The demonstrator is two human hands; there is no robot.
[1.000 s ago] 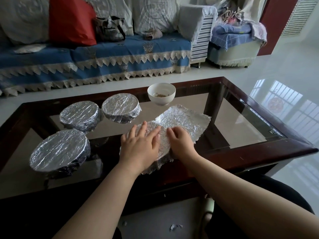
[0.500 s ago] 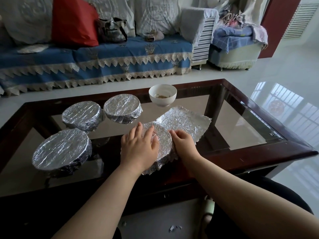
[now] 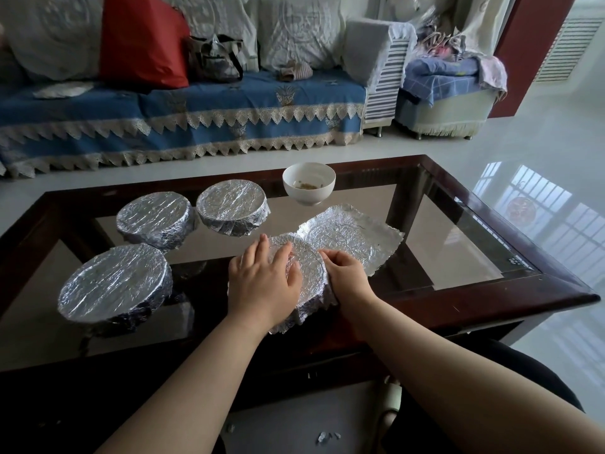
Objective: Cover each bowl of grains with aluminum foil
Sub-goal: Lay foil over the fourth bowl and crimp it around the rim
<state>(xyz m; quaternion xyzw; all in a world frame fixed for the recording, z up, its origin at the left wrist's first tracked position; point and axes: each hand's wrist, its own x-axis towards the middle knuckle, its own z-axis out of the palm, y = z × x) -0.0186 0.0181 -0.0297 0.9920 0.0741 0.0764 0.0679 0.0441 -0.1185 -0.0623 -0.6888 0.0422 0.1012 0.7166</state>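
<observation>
1. So there's a dark wood-framed coffee table with a glass top (image 3: 458, 244), and the bowl being wrapped sits close to its near edge, about the middle: a round bowl under a crinkled silver foil sheet (image 3: 306, 262).
2. The left hand (image 3: 262, 283) lies flat on top of that foil, fingers straight and a bit spread, pressing down.
3. The right hand (image 3: 347, 273) is at the bowl's right rim, fingers curled over, pinching the foil edge down the side.
4. A loose flat sheet of crumpled silver foil (image 3: 353, 237) lies just right of it and behind, touching the one being worked on.
5. An uncovered small white bowl with a few grains inside (image 3: 309, 183) stands near the far edge.
6. Three already wrapped: a big foil-covered bowl (image 3: 114, 285) toward the near left corner, plus two smaller foil-covered bowls (image 3: 154, 217) and (image 3: 232, 204) side by side behind it.
</observation>
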